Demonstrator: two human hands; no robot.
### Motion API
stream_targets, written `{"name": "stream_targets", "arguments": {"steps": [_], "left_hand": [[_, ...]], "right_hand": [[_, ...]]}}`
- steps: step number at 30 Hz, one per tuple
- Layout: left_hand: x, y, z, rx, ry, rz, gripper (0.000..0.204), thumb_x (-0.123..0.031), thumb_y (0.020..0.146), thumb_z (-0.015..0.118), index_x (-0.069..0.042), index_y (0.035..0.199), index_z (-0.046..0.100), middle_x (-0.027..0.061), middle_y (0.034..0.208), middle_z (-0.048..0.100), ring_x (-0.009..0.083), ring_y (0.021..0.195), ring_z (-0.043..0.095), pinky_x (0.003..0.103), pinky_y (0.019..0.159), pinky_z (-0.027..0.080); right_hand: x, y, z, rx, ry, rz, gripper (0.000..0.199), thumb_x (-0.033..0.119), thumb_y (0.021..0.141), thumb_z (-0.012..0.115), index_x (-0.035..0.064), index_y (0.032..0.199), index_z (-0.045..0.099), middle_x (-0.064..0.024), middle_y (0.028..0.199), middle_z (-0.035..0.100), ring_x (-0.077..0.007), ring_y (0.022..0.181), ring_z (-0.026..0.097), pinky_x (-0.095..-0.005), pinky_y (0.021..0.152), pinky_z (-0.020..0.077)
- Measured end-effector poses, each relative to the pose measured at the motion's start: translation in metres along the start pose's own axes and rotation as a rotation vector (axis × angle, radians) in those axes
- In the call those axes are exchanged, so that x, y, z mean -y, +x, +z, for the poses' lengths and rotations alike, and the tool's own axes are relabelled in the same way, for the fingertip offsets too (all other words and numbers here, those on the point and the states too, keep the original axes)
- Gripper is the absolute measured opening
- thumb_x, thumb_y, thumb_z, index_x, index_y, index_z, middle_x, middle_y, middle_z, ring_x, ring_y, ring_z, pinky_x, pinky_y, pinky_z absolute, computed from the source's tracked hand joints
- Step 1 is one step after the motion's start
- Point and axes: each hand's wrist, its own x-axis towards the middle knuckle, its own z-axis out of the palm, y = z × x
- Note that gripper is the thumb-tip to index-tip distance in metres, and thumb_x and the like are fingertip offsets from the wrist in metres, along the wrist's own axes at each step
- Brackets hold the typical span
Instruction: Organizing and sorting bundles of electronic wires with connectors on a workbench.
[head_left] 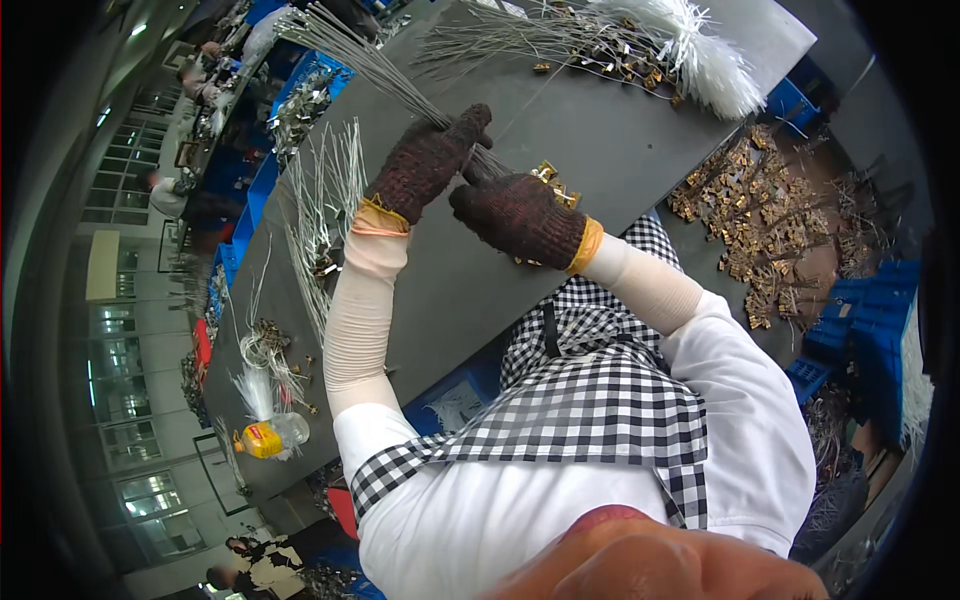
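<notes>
Closest to you, a black-and-white checked cloth apron (570, 410) lies over your white shirt (740, 400), and ribbed, cream-coloured sleeves (360, 320) cover your forearms. Your right hand (525, 217), in a coarse, dark brown knitted glove with a yellow cuff, is curled around the lower part of a bundle of grey wires (375, 75); its palm side is hidden. Shiny, brass-coloured metal pieces (556, 186), small and angular, show just beside that glove. Your left hand (432, 165), gloved the same way, grips the bundle farther up, its fingers wrapped round the thin, straight strands. The bundle slants above the smooth, dark grey table (440, 300), its free ends fanning out toward the upper left.

Left of your left forearm lies a loose spread of stiff, pale wires (325, 200). Nearer the table's left edge are a looped tangle of whitish wire (265, 348) and a clear plastic bottle (275, 437) with a yellow label, on its side.

Across the table, more thin wires (500, 45) lie beside a brushy sheaf of glossy white strands (705, 65). To your right, beyond the table, sits a broad heap of brass-coloured pieces (760, 215), with blue plastic crates (865, 310) near it. Well off to the left, a person in white (168, 197) is visible.
</notes>
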Motion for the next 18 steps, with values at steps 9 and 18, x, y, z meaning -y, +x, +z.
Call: {"name": "stream_targets", "arguments": {"steps": [9, 18], "left_hand": [[0.045, 0.036, 0.030, -0.464, 0.065, 0.885, 0.041, -0.043, 0.101, 0.061, -0.007, 0.096, 0.079, 0.0125, 0.089, 0.077, 0.0328, 0.082, 0.074, 0.040, 0.073, 0.057], [0.043, 0.022, 0.027, -0.668, 0.196, 0.935, 0.029, -0.032, 0.096, 0.071, -0.004, 0.101, 0.077, 0.0139, 0.087, 0.074, 0.0311, 0.075, 0.072, 0.040, 0.066, 0.055]], "right_hand": [[-0.083, 0.042, -0.047, -0.128, 0.599, 0.073, 0.038, 0.028, 0.098, 0.066, 0.0130, 0.132, 0.067, -0.0071, 0.096, 0.072, -0.0192, 0.075, 0.064, -0.0332, 0.074, 0.0545], [-0.090, 0.042, -0.086, 0.139, 0.629, 0.329, 0.025, 0.021, 0.094, 0.073, 0.0038, 0.111, 0.074, -0.0007, 0.087, 0.068, -0.0084, 0.075, 0.061, -0.0257, 0.065, 0.0513]]}}
